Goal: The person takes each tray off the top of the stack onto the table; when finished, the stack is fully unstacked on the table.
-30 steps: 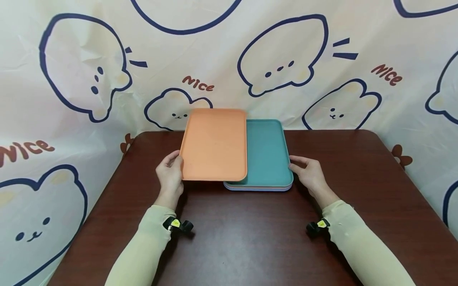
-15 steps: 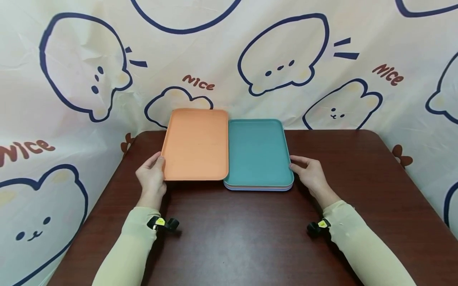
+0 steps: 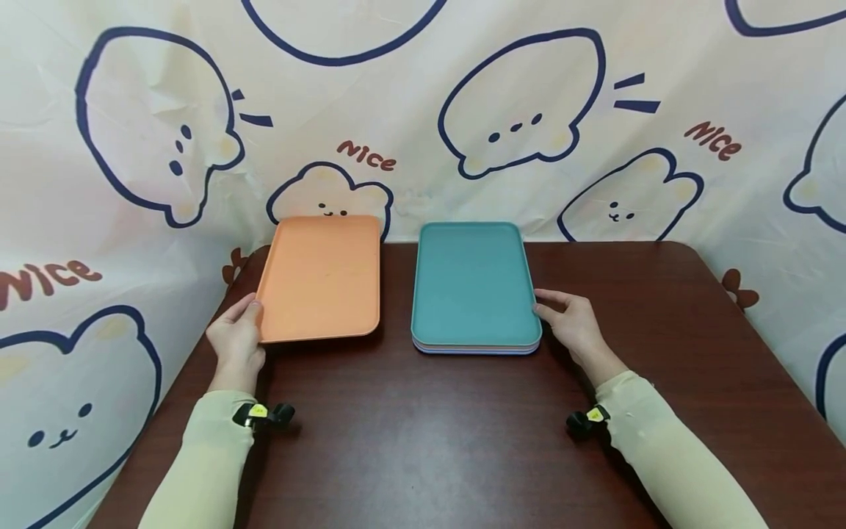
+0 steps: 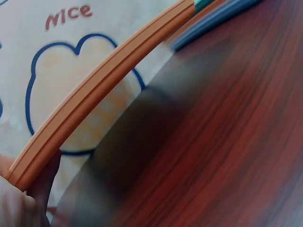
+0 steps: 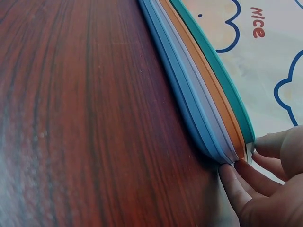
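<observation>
OK, orange tray: off the table w/ a dark shadow under it, left of the stack of trays & apart from it, inside facing up. L hand pinches its left rim by the near corner, prob. to bear it roughly flat from one side. Stack sits on the table: teal tray on top, then 2nd orange tray, lilac tray, blue tray, rims abt flush, prob. nested to save room. Can't tell if anything's between them. R hand: fingertips rest agst the stack's right side, not curled round it, prob. to steady it. Further out: pale sleeves, small blk cam on each wrist, cartoon-print sheet behind w/ "Nice" in red-brown.
</observation>
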Tool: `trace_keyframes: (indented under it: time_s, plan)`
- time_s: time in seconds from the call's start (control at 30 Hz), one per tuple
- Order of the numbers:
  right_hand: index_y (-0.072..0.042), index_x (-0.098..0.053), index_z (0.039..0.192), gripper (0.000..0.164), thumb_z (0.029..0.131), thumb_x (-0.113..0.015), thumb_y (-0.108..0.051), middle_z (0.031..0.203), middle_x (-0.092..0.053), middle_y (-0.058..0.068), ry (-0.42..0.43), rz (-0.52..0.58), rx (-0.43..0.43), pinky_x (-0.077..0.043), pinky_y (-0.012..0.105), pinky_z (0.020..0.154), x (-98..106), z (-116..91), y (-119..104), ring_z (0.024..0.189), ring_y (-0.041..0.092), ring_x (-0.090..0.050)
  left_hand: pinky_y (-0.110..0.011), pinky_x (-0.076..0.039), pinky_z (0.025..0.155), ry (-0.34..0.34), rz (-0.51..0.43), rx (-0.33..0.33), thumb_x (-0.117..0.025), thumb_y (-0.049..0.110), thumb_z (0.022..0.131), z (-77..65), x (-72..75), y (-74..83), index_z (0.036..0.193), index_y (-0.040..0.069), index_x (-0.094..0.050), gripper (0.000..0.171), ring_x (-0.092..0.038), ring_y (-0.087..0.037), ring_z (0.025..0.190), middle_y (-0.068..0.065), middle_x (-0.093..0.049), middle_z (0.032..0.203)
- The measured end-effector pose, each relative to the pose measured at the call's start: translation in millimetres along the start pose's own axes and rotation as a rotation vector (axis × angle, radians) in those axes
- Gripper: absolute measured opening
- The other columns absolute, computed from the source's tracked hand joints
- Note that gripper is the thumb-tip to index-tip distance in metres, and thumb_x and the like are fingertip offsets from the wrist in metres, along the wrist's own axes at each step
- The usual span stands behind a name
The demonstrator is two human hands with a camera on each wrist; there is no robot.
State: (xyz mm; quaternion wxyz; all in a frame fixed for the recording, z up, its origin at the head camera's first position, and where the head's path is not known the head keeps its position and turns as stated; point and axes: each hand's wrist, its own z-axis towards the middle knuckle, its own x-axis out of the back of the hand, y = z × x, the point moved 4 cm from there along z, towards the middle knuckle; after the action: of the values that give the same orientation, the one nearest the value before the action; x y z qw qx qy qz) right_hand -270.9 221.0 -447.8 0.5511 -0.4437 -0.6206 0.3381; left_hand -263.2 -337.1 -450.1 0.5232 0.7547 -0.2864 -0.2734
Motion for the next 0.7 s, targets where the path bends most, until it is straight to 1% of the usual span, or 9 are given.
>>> trace_keyframes:
  time_s: [0.07, 0.13, 0.2, 0.3, 0.43, 0.6, 0.67, 0.7]
  plan:
    - [-0.007, -0.06, 0.154, 0.046, 0.11, -0.063, -0.017, 0.17, -0.044, 0.016, -0.001, 0.001, -0.002, -0.047, 0.05, 0.122, 0, 0, 0, 0.16, 0.031, -0.036, -0.036, -0.05, 0.12, 0.01, 0.005, 0.018, -0.068, 0.018, 0.106, 4.8, 6.8, 0.2, 0.144, 0.016, -0.071, 0.038, -0.058, -0.023, 0.144, 0.001, -0.06, 0.146]
    - [-0.007, -0.06, 0.154, 0.045, 0.11, -0.063, -0.016, 0.17, -0.044, 0.016, 0.0, 0.004, -0.003, -0.047, 0.05, 0.122, 0, 0, 0, 0.16, 0.031, -0.036, -0.035, -0.049, 0.121, 0.02, 0.027, 0.03, -0.068, 0.019, 0.106, 10.5, 13.0, 0.4, 0.144, 0.016, -0.07, 0.038, -0.057, -0.023, 0.145, 0.003, -0.059, 0.146]
    - [-0.007, -0.061, 0.154, 0.045, 0.11, -0.063, -0.016, 0.169, -0.045, 0.017, 0.002, 0.003, 0.0, -0.047, 0.05, 0.122, 0, -1, 0, 0.159, 0.031, -0.037, -0.035, -0.047, 0.123, 0.027, 0.039, 0.043, -0.068, 0.019, 0.106, 16.6, 18.9, 1.0, 0.145, 0.017, -0.07, 0.038, -0.055, -0.021, 0.146, 0.003, -0.058, 0.151]
    - [-0.006, -0.061, 0.153, 0.044, 0.11, -0.063, -0.016, 0.168, -0.046, 0.017, 0.004, 0.001, 0.001, -0.046, 0.051, 0.123, 0, 0, 1, 0.159, 0.031, -0.037, -0.033, -0.044, 0.125, 0.035, 0.075, 0.061, -0.067, 0.019, 0.107, 24.9, 25.8, 0.8, 0.147, 0.017, -0.067, 0.04, -0.052, -0.02, 0.151, -0.002, -0.052, 0.164]
    - [-0.007, -0.061, 0.153, 0.044, 0.109, -0.063, -0.017, 0.168, -0.046, 0.017, 0.004, 0.002, -0.002, -0.046, 0.052, 0.124, 1, 0, 1, 0.159, 0.032, -0.037, -0.032, -0.041, 0.127, 0.056, 0.111, 0.096, -0.065, 0.021, 0.108, 34.4, 32.3, -0.7, 0.149, 0.019, -0.065, 0.041, -0.048, -0.019, 0.154, -0.002, -0.046, 0.17]
    - [-0.007, -0.062, 0.152, 0.044, 0.109, -0.064, -0.017, 0.169, -0.046, 0.016, 0.004, 0.012, -0.002, -0.045, 0.052, 0.124, 1, 0, 2, 0.16, 0.031, -0.036, -0.033, -0.042, 0.127, 0.097, 0.136, 0.125, -0.065, 0.02, 0.107, 41.3, 37.6, -1.6, 0.151, 0.017, -0.063, 0.043, -0.051, -0.019, 0.15, -0.003, -0.05, 0.168]
    - [-0.007, -0.062, 0.152, 0.045, 0.109, -0.065, -0.018, 0.169, -0.046, 0.016, 0.003, 0.014, -0.002, -0.045, 0.052, 0.124, 2, 0, 2, 0.161, 0.031, -0.035, -0.032, -0.043, 0.126, 0.117, 0.149, 0.124, -0.066, 0.02, 0.107, 42.9, 38.9, -1.7, 0.15, 0.016, -0.064, 0.043, -0.054, -0.019, 0.145, -0.002, -0.055, 0.162]
    - [-0.008, -0.062, 0.153, 0.045, 0.109, -0.065, -0.018, 0.169, -0.046, 0.015, 0.003, 0.015, -0.002, -0.045, 0.052, 0.124, 2, 0, 2, 0.161, 0.031, -0.034, -0.032, -0.044, 0.125, 0.127, 0.159, 0.12, -0.067, 0.02, 0.106, 43.4, 39.1, -1.7, 0.149, 0.015, -0.065, 0.043, -0.055, -0.018, 0.142, 0.0, -0.06, 0.155]
